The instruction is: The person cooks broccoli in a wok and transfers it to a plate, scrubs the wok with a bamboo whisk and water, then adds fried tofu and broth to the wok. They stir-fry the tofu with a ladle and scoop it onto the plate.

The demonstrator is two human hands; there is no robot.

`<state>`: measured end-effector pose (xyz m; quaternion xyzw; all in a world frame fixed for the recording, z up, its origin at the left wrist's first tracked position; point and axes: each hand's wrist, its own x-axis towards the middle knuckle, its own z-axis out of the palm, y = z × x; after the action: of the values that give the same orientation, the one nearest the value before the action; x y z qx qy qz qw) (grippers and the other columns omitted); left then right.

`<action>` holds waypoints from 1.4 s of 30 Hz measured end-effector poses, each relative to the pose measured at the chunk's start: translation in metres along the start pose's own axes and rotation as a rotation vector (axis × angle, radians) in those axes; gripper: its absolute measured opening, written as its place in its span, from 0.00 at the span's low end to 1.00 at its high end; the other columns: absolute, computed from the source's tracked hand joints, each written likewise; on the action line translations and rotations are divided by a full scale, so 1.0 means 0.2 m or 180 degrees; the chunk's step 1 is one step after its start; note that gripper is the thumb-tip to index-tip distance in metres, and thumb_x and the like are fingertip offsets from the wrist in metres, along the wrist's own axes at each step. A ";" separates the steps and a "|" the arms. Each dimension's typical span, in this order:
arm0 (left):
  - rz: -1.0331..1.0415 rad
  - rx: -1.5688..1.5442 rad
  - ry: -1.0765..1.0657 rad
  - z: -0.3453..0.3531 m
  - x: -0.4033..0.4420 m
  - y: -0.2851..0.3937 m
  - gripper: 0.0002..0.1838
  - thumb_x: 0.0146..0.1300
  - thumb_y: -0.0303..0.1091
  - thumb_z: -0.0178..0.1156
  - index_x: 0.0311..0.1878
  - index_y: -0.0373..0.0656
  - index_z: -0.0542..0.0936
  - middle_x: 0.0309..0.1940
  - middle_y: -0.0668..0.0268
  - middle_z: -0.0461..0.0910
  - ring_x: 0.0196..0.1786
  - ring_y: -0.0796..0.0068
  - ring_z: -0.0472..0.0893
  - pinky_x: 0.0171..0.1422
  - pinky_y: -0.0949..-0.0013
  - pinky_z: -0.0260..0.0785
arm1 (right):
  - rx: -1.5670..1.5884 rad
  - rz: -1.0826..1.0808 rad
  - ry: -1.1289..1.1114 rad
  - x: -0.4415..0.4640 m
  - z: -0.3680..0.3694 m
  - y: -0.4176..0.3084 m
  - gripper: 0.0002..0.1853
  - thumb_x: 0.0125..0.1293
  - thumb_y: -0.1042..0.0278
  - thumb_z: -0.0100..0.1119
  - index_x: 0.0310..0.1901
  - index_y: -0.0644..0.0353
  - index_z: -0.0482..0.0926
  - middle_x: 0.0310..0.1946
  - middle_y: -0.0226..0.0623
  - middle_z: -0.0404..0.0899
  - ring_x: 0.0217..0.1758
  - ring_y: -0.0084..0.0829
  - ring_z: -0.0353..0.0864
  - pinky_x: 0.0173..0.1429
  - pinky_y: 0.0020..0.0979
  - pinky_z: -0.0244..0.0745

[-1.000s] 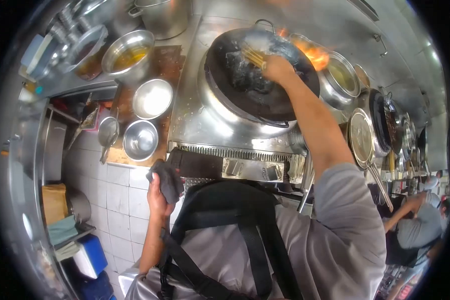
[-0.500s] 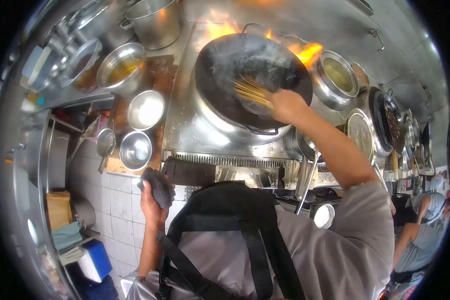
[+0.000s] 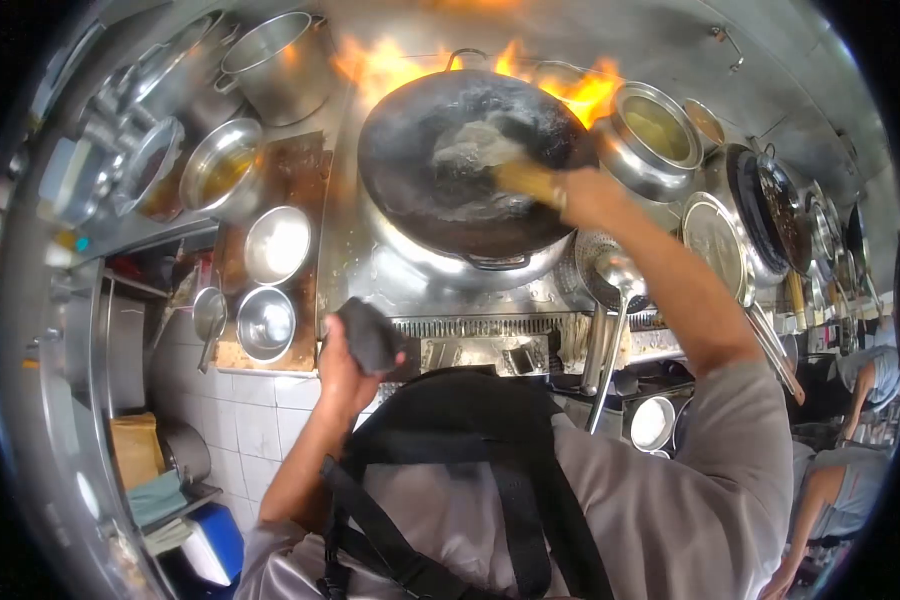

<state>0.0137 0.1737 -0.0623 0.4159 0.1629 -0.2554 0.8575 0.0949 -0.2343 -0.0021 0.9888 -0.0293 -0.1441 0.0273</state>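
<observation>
A large dark wok (image 3: 410,190) sits over the burner, with pale steaming liquid (image 3: 475,148) inside. My right hand (image 3: 592,197) is closed round a bundled bamboo brush (image 3: 525,182), whose blurred bristle end is inside the wok near its middle. Below and left of the wok, my left hand (image 3: 344,370) grips a folded dark cloth (image 3: 370,337), held in the air in front of the stove. The wok's near handle (image 3: 498,264) is free of both hands.
Flames (image 3: 385,68) rise behind the wok. Left stand two steel bowls (image 3: 277,245) on a wooden board (image 3: 232,235) and a bowl of yellow liquid (image 3: 222,175). Right are a steel pot (image 3: 658,135), strainers (image 3: 715,240) and a ladle (image 3: 620,275). Co-workers (image 3: 840,480) are at far right.
The flames behind the wok have spread leftward. My right hand has swept the brush through the wok. My left hand with the cloth has shifted right and up. The view has shifted somewhat.
</observation>
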 end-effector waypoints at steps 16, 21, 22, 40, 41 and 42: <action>-0.0538 -0.0609 0.0094 0.65 0.58 -0.37 0.09 0.65 0.26 0.58 0.47 0.40 0.71 0.40 0.60 0.77 0.38 0.63 0.80 0.37 0.57 0.76 | 0.0402 0.0282 0.0844 0.47 -0.01 -0.01 0.16 0.54 0.65 0.63 0.44 0.58 0.84 0.43 0.47 0.85 0.47 0.45 0.86 0.52 0.44 0.80; 0.0058 -0.0343 0.0243 0.69 0.50 -0.33 0.08 0.61 0.21 0.56 0.42 0.39 0.70 0.34 0.60 0.76 0.35 0.63 0.80 0.34 0.59 0.76 | 0.0478 -0.0315 0.0484 0.20 0.03 -0.31 0.16 0.53 0.67 0.62 0.45 0.58 0.84 0.43 0.46 0.85 0.48 0.45 0.85 0.53 0.42 0.80; 0.0038 -0.0303 0.0235 0.67 0.52 -0.33 0.08 0.60 0.20 0.56 0.42 0.39 0.71 0.33 0.61 0.76 0.33 0.64 0.79 0.34 0.59 0.76 | 0.0477 -0.0327 0.0493 0.19 0.00 -0.27 0.16 0.53 0.67 0.62 0.45 0.58 0.84 0.43 0.46 0.85 0.48 0.45 0.85 0.53 0.42 0.80; -0.0258 -0.0459 0.0025 0.52 0.68 -0.35 0.08 0.62 0.24 0.57 0.43 0.39 0.70 0.36 0.57 0.76 0.35 0.59 0.79 0.39 0.57 0.74 | -0.0374 0.0075 0.0872 0.02 -0.05 0.28 0.21 0.53 0.68 0.62 0.52 0.53 0.80 0.39 0.47 0.84 0.45 0.47 0.84 0.50 0.46 0.79; -0.0321 -0.0438 0.0026 0.51 0.69 -0.36 0.08 0.62 0.24 0.57 0.43 0.39 0.71 0.36 0.58 0.76 0.35 0.59 0.79 0.39 0.57 0.74 | -0.0101 0.0232 0.0826 0.17 -0.08 0.29 0.20 0.54 0.67 0.62 0.51 0.55 0.81 0.40 0.47 0.84 0.46 0.46 0.85 0.50 0.45 0.79; -0.0320 -0.0426 0.0020 0.53 0.68 -0.34 0.08 0.62 0.24 0.57 0.43 0.39 0.71 0.36 0.58 0.76 0.35 0.59 0.79 0.39 0.57 0.74 | 0.0170 0.0389 0.0784 0.30 -0.10 0.24 0.19 0.55 0.66 0.61 0.50 0.57 0.81 0.40 0.46 0.84 0.46 0.46 0.85 0.51 0.45 0.80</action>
<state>0.0918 0.0130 -0.1089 0.3497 0.2030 -0.2853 0.8690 0.1554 -0.2847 0.0040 0.9957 -0.0897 -0.0188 0.0131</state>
